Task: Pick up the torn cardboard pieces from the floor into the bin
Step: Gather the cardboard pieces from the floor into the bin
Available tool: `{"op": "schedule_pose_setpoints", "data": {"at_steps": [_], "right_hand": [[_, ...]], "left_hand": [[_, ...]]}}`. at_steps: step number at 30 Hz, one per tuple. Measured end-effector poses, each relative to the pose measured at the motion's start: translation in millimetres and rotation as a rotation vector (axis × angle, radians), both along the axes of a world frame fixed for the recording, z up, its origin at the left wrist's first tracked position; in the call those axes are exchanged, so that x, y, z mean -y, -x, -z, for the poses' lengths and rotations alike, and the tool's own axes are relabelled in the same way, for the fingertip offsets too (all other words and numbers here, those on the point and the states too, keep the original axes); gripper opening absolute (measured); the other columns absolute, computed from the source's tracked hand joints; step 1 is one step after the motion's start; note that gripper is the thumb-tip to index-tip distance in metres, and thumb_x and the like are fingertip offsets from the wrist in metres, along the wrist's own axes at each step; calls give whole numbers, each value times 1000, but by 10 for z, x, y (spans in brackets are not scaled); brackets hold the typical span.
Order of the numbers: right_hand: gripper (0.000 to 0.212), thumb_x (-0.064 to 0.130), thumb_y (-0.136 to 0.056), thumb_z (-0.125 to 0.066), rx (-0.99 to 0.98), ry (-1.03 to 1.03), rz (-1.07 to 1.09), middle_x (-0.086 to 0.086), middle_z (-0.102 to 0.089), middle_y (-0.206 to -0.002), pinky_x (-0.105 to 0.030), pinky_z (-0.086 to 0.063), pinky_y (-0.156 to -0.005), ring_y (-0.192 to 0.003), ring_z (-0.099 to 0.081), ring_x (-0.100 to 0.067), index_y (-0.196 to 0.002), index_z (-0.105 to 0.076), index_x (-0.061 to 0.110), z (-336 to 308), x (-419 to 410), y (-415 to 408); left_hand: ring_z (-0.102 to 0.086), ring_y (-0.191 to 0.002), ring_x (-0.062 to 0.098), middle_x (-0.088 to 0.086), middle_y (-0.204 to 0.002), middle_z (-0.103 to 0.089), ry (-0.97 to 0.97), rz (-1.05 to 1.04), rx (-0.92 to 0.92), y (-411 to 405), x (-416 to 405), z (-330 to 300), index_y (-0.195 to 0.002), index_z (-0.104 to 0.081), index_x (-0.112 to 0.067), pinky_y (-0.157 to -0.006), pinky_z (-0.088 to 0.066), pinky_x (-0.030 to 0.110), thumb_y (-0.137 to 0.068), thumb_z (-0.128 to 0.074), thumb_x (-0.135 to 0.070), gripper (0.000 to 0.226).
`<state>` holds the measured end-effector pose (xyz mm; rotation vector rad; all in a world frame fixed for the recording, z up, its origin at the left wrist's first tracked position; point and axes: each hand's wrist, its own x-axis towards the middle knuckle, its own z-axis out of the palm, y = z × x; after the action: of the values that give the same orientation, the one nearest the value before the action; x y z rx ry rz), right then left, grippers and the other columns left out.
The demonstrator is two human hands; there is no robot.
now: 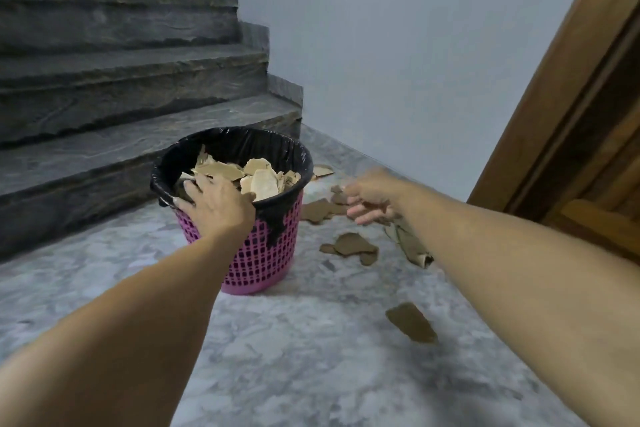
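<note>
A pink mesh bin (258, 262) with a black liner stands on the marble floor, filled with torn cardboard pieces (258, 175). My left hand (214, 204) grips its near rim. My right hand (372, 199) hovers to the right of the bin above the floor, fingers loosely spread, nothing clearly in it. Brown cardboard pieces lie on the floor: one by the bin (320, 211), one below it (353, 246), a long one under my right forearm (414, 248), one nearer me (412, 322), and a pale one behind the bin (323, 170).
Dark stone stairs (121, 97) rise on the left, right behind the bin. A grey wall (398, 62) runs along the back. A wooden door frame (571, 114) stands at the right. Marble floor (294, 357) stretches towards me.
</note>
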<state>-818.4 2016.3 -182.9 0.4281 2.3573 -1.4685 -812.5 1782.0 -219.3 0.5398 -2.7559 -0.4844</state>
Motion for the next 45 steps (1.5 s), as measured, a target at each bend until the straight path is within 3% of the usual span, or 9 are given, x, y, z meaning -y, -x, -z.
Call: {"op": "schedule_pose_setpoints", "data": {"at_steps": [5,9,13,17,28,31,35,39,45], "right_hand": [[12,21,-99,-57,45,-204,28,-7,-55,-85,-45,-59,-83,-73,-60,-20,-92,-58,11,-269,-779,-122],[23,21,-98,-58,140,-259,19,-8,-55,-82,-44,-56,-88,-69,-58,-21,-116,-59,6,-195,-1398,-45],[13,20,-99,-57,215,-278,23,-10,-57,-86,-41,-56,-81,-70,-59,-20,-98,-59,7,4,-1941,111],[12,20,-98,-58,227,-264,53,-12,-59,-94,-46,-57,-85,-75,-60,-21,-99,-59,8,390,-2353,319],[27,16,-89,-65,212,-599,12,-9,-52,-64,-25,-45,-50,-51,-49,-19,-67,-52,7,2101,-3378,938],[21,23,-88,-64,210,-719,-100,-7,-55,-72,-23,-34,-44,-56,-50,-17,-82,-60,4,2393,-3489,1068],[42,25,-86,-63,220,-819,-187,-15,-59,-126,-35,-55,-79,-104,-60,-33,-126,-56,12,2725,-3658,1222],[69,28,-84,-69,236,-930,-246,-16,-37,-142,-43,-47,-99,-125,-45,-40,-144,-38,13,2917,-3738,1277],[18,17,-86,-62,235,-1029,-325,-14,-60,-121,-35,-46,-74,-96,-58,-32,-103,-59,14,2847,-3711,1468]], "left_hand": [[-51,-108,30,11,-113,-60,42,340,-23,28,-603,-185,-117,-59,-10,-88,-40,42,-86,-60,-52,51],[-61,-98,27,9,-104,-68,-132,619,212,139,-1190,-136,-106,-66,-7,-81,-48,34,-86,-66,-44,42],[-61,-86,26,10,-87,-64,-157,685,408,368,-1718,152,-94,-67,-4,-70,-46,33,-82,-69,-49,47],[-57,-88,22,7,-95,-59,-30,704,528,593,-1998,453,-94,-60,-10,-83,-51,37,-83,-67,-51,43],[-54,-113,30,14,-126,-54,146,566,780,1359,-2726,1607,-133,-46,-8,-86,-46,33,-86,-67,-36,59],[-53,-110,31,13,-126,-52,83,522,793,1557,-2890,1921,-134,-45,-11,-82,-44,33,-86,-64,-40,60],[-36,-132,42,21,-148,-28,-72,202,785,1706,-2962,2218,-147,-27,-9,-107,-36,48,-75,-70,-54,95],[-14,-143,43,21,-158,-2,-265,-136,753,1803,-2955,2331,-151,-14,-6,-115,-21,51,-74,-72,-56,108],[-31,-129,38,22,-142,-26,-187,-154,750,1848,-2866,2565,-140,-30,-4,-108,-33,46,-56,-80,-64,115]]}}
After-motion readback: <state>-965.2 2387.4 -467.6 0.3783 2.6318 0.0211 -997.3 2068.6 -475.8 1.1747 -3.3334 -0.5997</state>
